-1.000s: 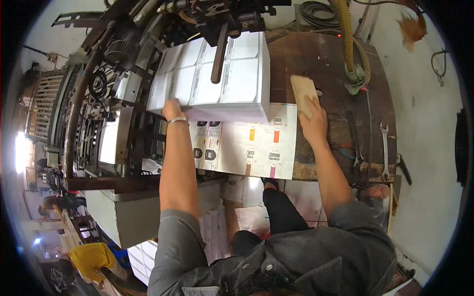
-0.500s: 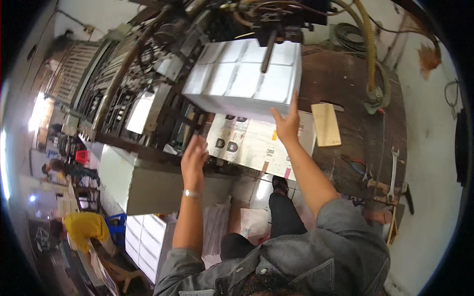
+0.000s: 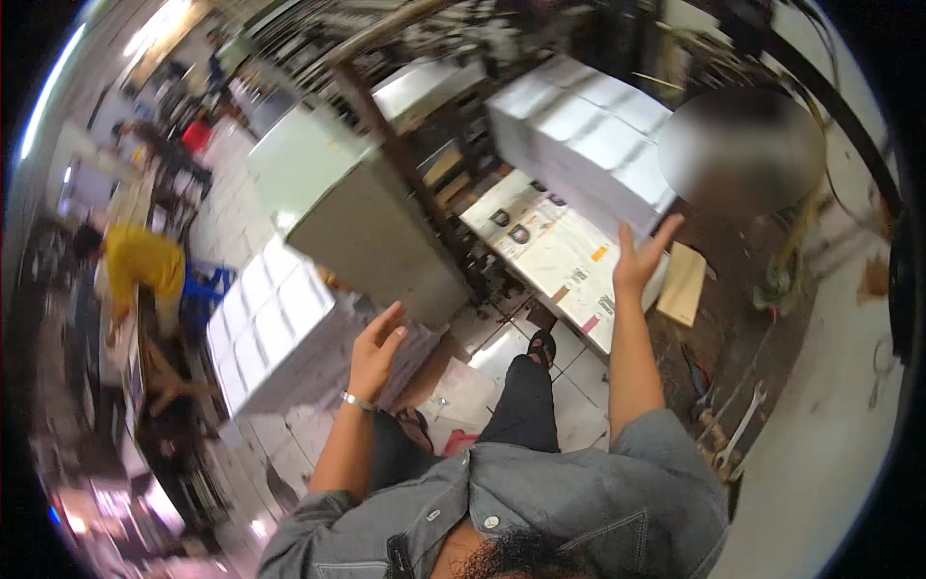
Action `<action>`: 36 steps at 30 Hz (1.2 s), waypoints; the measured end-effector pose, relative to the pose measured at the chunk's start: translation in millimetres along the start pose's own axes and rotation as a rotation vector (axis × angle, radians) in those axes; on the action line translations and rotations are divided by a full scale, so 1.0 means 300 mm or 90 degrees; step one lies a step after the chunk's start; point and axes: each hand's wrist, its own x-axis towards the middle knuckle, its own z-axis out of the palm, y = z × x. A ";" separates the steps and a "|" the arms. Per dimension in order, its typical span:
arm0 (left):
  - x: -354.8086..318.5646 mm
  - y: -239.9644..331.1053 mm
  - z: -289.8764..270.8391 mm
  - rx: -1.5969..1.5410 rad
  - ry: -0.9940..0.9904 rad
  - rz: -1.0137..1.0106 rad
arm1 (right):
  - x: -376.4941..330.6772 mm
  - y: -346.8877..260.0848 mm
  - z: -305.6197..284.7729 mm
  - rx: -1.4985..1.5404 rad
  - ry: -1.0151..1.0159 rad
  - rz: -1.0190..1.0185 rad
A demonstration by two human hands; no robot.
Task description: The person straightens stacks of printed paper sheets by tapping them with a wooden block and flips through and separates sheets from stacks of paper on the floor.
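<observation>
My right hand (image 3: 639, 262) is open, thumb and fingers apart. It is at the near corner of a tall block of stacked white printed sheets (image 3: 579, 145); whether it touches the paper I cannot tell. That stack rests at the back of a pale board (image 3: 569, 275) with dark printed patches and coloured strips. My left hand (image 3: 374, 359), a bracelet at its wrist, is open and holds nothing. It hovers in front of a second stack of white sheets (image 3: 275, 318), which stands low on the left.
A pale green cabinet-like box (image 3: 371, 236) stands between the two stacks, below machinery. On the dark worktable at right are a wooden block (image 3: 683, 285), pliers (image 3: 696, 372) and a wrench (image 3: 745, 429). A person in yellow (image 3: 145, 265) bends over a table at left.
The view has swung left, bringing more of the second stack into sight. My left hand has moved away from the board toward that stack. My right hand stays near the first stack's corner.
</observation>
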 end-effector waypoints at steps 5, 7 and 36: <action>-0.322 -0.091 -0.389 0.095 0.107 0.011 | -0.448 -0.229 0.001 0.065 -0.095 -0.001; -0.477 -0.152 -0.548 0.062 0.205 0.003 | -0.616 -0.334 0.005 0.038 -0.173 0.009; -1.280 -0.770 -1.974 -0.074 0.749 -0.069 | -1.932 -0.979 0.187 0.098 -0.756 0.002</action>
